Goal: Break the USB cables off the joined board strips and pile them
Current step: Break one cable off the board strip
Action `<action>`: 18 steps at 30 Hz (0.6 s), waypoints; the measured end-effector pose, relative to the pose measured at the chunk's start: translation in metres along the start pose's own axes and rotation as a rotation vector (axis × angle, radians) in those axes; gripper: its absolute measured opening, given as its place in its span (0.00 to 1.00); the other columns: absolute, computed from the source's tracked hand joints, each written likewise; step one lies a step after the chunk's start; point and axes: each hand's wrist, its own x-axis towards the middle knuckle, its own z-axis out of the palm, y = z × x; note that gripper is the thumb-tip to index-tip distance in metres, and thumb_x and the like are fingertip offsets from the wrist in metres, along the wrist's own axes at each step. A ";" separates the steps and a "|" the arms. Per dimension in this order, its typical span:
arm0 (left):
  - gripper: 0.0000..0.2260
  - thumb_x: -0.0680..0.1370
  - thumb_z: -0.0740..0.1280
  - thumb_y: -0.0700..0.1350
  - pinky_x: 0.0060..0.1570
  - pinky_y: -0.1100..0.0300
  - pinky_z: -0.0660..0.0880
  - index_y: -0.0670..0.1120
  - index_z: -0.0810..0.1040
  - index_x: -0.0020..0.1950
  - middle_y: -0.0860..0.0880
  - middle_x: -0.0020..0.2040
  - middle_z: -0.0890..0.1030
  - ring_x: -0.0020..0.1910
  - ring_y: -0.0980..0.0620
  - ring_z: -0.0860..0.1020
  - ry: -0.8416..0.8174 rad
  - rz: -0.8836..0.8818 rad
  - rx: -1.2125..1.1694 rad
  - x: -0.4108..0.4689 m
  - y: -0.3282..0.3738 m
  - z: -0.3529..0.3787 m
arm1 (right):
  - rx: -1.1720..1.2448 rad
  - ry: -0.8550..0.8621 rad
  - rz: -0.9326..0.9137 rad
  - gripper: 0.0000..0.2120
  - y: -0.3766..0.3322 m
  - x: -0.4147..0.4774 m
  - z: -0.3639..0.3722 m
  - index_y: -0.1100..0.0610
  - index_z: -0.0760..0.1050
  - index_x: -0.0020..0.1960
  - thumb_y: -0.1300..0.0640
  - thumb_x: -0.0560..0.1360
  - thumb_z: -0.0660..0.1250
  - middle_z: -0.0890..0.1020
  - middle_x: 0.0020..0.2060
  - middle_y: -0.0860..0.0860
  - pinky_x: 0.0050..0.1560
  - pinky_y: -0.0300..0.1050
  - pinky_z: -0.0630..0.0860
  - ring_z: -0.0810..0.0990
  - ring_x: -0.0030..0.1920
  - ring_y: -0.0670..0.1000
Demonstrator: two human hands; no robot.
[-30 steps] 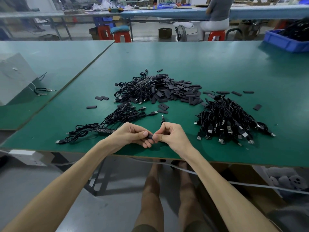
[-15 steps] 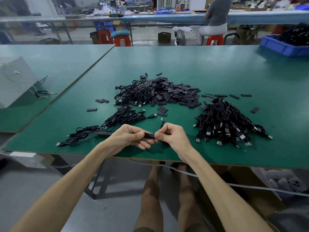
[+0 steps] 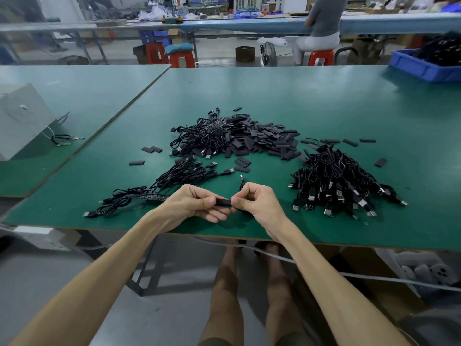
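Near the front edge of the green table, my left hand and my right hand pinch the two ends of a short black board piece. A cable with a USB plug sticks up behind my right hand. Left of my hands lies a joined board strip with several black cables still on it. A pile of separate USB cables sits to the right. Further back is a heap of black board pieces mixed with tangled cables.
Loose black pieces lie scattered on the table. A blue bin of black parts stands at the far right. A white box sits on the neighbouring table at left. A person sits on a red stool beyond.
My hands have drawn slightly apart, so more of the black piece shows between my thumbs. The piles have not moved.
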 end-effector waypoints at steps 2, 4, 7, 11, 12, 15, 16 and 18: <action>0.18 0.77 0.71 0.49 0.49 0.58 0.83 0.39 0.83 0.61 0.36 0.57 0.84 0.53 0.43 0.85 0.004 0.001 -0.004 0.000 0.000 0.001 | 0.002 0.005 -0.003 0.10 0.000 0.000 0.000 0.57 0.79 0.40 0.55 0.66 0.78 0.86 0.34 0.52 0.42 0.37 0.79 0.84 0.36 0.47; 0.18 0.78 0.71 0.50 0.50 0.58 0.82 0.39 0.82 0.62 0.35 0.58 0.83 0.53 0.44 0.85 0.003 0.016 -0.018 0.000 0.000 0.002 | -0.002 0.026 -0.009 0.11 0.000 0.000 0.000 0.58 0.78 0.40 0.54 0.67 0.78 0.86 0.34 0.52 0.42 0.37 0.79 0.84 0.36 0.47; 0.16 0.82 0.65 0.45 0.52 0.58 0.82 0.39 0.80 0.66 0.35 0.61 0.82 0.55 0.45 0.84 -0.019 0.049 -0.034 0.000 -0.002 0.000 | -0.018 0.067 -0.026 0.09 0.001 0.001 0.000 0.57 0.79 0.41 0.56 0.70 0.78 0.85 0.33 0.52 0.43 0.36 0.78 0.83 0.37 0.46; 0.15 0.84 0.60 0.40 0.55 0.58 0.81 0.39 0.77 0.70 0.35 0.64 0.80 0.57 0.45 0.84 -0.054 0.051 -0.028 -0.001 -0.002 -0.003 | -0.042 0.094 -0.027 0.05 0.003 0.002 -0.001 0.56 0.81 0.43 0.58 0.74 0.77 0.85 0.33 0.50 0.43 0.34 0.77 0.82 0.36 0.45; 0.15 0.84 0.60 0.39 0.54 0.58 0.81 0.38 0.76 0.70 0.35 0.65 0.79 0.57 0.45 0.84 -0.059 0.049 -0.031 -0.001 -0.001 -0.003 | -0.044 0.102 -0.026 0.05 0.003 0.002 -0.001 0.56 0.81 0.44 0.58 0.75 0.76 0.85 0.33 0.49 0.42 0.34 0.76 0.81 0.36 0.44; 0.15 0.84 0.60 0.39 0.54 0.58 0.81 0.38 0.76 0.70 0.35 0.65 0.79 0.56 0.45 0.84 -0.064 0.044 -0.048 -0.002 -0.001 -0.003 | -0.057 0.108 -0.030 0.03 0.003 0.002 0.000 0.54 0.82 0.45 0.59 0.77 0.75 0.84 0.33 0.46 0.42 0.32 0.75 0.80 0.36 0.42; 0.15 0.84 0.61 0.39 0.53 0.58 0.81 0.38 0.77 0.70 0.35 0.65 0.80 0.56 0.45 0.84 -0.060 0.042 -0.055 -0.002 -0.001 -0.003 | -0.063 0.105 -0.033 0.03 0.003 0.001 0.001 0.53 0.83 0.45 0.60 0.77 0.74 0.85 0.34 0.46 0.42 0.31 0.74 0.81 0.37 0.42; 0.15 0.84 0.62 0.40 0.53 0.59 0.81 0.38 0.77 0.69 0.35 0.64 0.80 0.56 0.44 0.84 -0.046 0.042 -0.070 -0.002 -0.002 -0.003 | -0.076 0.102 -0.039 0.04 0.002 0.001 0.002 0.53 0.83 0.45 0.60 0.77 0.74 0.85 0.34 0.46 0.43 0.31 0.75 0.81 0.37 0.41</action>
